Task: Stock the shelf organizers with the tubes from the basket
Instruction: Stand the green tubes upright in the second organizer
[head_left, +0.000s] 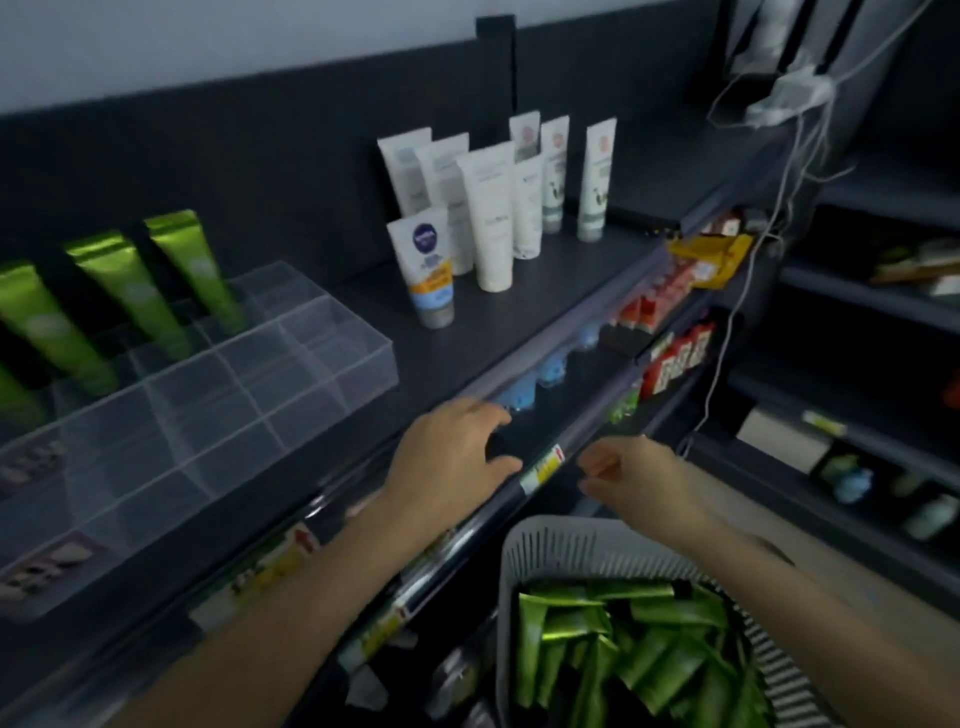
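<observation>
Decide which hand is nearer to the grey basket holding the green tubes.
The right hand: it hovers just above the basket, at its back rim. The left hand is farther off, up and to the left, by the shelf front.

A dark shelf (545, 291) runs along a dark back panel (260, 156) under a pale wall (208, 41). White cables (792, 171) hang at the upper right, beside more dark shelving (857, 306). The light is dim.
</observation>
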